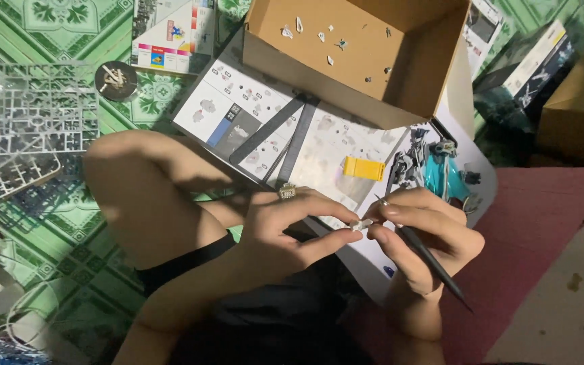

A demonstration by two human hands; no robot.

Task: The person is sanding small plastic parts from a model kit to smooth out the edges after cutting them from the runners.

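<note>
Green patterned floor matting lies under an open illustrated instruction booklet (319, 145), above which the left hand (285, 233) pinches a small pale plastic part (358, 224) lying crosswise between both grips, the right hand (424, 236) touching it while holding slim dark tweezers (434, 267).

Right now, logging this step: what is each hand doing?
Left hand: pinching a small white part.
Right hand: holding a thin dark tool, fingers touching the part.

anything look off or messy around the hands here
Nothing looks damaged. Both hands, left hand and right hand, pinch a small white part; the right also holds a thin dark tool. Tiny white scraps lie loose in the cardboard box.
</note>
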